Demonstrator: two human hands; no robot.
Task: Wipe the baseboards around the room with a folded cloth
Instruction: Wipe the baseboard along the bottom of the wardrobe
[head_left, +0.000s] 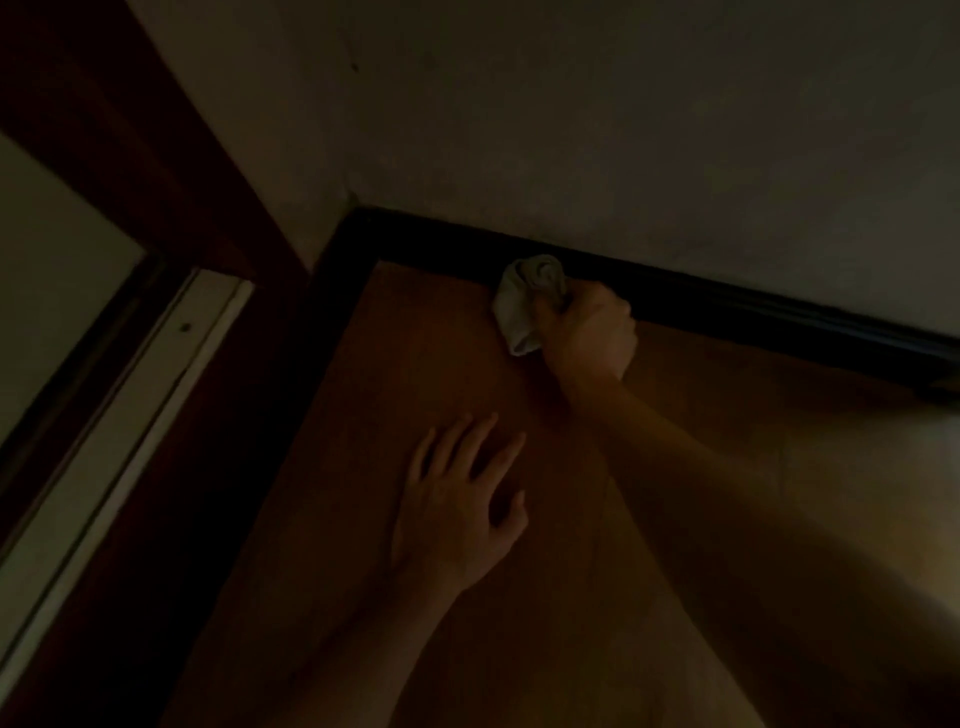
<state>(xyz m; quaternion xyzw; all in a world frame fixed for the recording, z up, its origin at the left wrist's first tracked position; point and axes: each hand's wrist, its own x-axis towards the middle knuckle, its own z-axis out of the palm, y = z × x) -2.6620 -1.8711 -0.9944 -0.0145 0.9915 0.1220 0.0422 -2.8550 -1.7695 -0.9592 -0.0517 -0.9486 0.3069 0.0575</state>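
The room is dim. A dark baseboard (727, 299) runs along the foot of the pale wall, from the corner at the upper left down to the right edge. My right hand (589, 332) grips a bunched pale cloth (524, 306) in a fist and holds it against the baseboard, a short way right of the corner. My left hand (462, 501) lies flat on the orange-brown floor (405, 364) below, fingers spread and pointing toward the wall.
A second stretch of dark baseboard (332, 270) turns down the left side from the corner. A dark wooden door frame (171, 171) and a pale threshold strip (130, 415) stand at the left. The pale wall (623, 130) fills the top.
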